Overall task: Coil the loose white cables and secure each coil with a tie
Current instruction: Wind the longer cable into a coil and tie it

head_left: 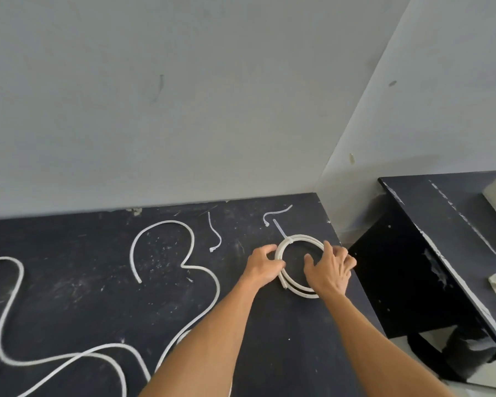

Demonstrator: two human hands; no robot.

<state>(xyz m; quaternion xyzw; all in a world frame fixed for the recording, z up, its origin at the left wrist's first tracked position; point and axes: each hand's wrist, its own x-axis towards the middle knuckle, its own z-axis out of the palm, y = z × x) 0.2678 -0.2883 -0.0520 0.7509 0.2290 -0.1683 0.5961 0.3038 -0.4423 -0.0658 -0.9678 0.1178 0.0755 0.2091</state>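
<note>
**Both hands on a tied white coil**

The left hand (262,263) grips the left side of the coiled cable (298,265), fingers curled over the top of the white loops and thumb toward the ring's inner side, so it is closed around the cable there. The right hand (330,270) lies over the coil's right side with fingers spread and only partly bent; it presses down on the loops, but whether it actually clasps them cannot be told, since the palm hides that part of the ring.

The coil is a flat ring of about two or three turns of round white cable, lying on the dark tabletop (103,285). One cut end shows at the ring's lower left, just below the left hand. At the ring's top left a pale tie (282,233) wraps the turns, its tail pointing up and away from the coil.

Just beyond the coil, toward the wall (184,96), lies a loose tie (275,214), bent into a hook. Left of the coil a second loose tie (216,236) lies curved and apart from it. Farther left of the coil, a long loose cable (189,253) snakes in broad bends across the scuffed, dusty tabletop, passing under the left forearm. Right of the coil the tabletop ends, and a second dark surface (453,224) stands beyond the gap.
</note>
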